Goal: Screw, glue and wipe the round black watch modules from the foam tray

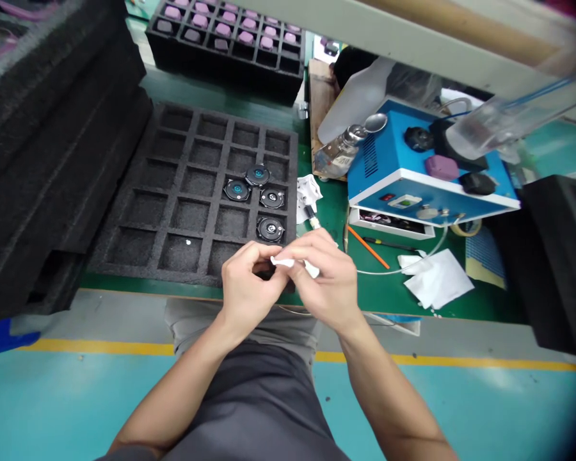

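My left hand [252, 285] and my right hand [325, 275] meet over the front right corner of a black foam tray [206, 243]. A small white tissue [283, 262] is pinched in the fingers of my right hand. The fingers of my left hand curl around a small dark item, mostly hidden between the hands. Just beyond them, several round black parts lie in the tray: one [270, 228] nearest my fingers, another [271, 198] behind it, and two with blue-green centres [237, 189], [258, 175] resting close together.
Stacked black foam [67, 147] rises at the left. A foam tray with purple pieces [225, 64] stands at the back. To the right are a blue machine [427, 173], a glass bottle [338, 153], an orange stick [368, 247], a thin tube and white wipes [436, 278].
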A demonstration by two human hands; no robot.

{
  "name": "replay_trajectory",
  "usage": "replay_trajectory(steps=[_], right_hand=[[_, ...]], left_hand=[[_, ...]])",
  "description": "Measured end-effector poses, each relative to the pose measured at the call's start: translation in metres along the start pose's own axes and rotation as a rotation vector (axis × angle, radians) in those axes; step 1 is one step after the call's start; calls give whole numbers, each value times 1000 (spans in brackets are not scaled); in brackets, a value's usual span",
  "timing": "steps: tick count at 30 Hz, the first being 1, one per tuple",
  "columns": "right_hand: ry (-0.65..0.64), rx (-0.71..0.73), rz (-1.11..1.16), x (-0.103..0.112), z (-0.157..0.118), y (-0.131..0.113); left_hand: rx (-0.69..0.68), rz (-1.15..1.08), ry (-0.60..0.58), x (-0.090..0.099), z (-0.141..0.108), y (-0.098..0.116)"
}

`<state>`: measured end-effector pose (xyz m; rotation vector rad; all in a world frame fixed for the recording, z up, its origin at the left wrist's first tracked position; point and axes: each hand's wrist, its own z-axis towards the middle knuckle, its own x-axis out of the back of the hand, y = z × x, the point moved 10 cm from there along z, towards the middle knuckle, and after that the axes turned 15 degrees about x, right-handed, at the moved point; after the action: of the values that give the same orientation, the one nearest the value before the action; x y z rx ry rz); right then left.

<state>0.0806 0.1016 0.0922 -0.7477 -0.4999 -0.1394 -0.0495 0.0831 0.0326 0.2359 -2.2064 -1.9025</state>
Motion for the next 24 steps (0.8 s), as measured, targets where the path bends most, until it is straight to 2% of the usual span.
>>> replay_trajectory(steps=[2, 4, 6, 8, 11, 14, 19, 21, 24], right_hand=[[159, -236, 324, 3, -10, 24], [299, -415, 526, 4, -22, 44], [363, -498, 585, 6, -30, 54], [357, -511, 561, 8, -33, 57], [314, -480, 457, 10, -33, 51], [239, -395, 260, 11, -26, 34], [108, -3, -191, 3, 1, -10], [39, 48, -384, -1, 3, -10], [-61, -6, -548, 1, -2, 6]], left_hand=[[54, -38, -4, 2, 1, -2], [117, -92, -12, 5, 3, -5], [155, -165, -31, 8, 5, -8], [154, -234, -60, 9, 7, -9], [112, -258, -110, 8, 8, -8], [70, -233, -123, 7, 6, -7], [3, -248, -75, 12, 4, -2], [29, -308, -70, 15, 5, -3], [137, -444, -138, 14, 8, -11]])
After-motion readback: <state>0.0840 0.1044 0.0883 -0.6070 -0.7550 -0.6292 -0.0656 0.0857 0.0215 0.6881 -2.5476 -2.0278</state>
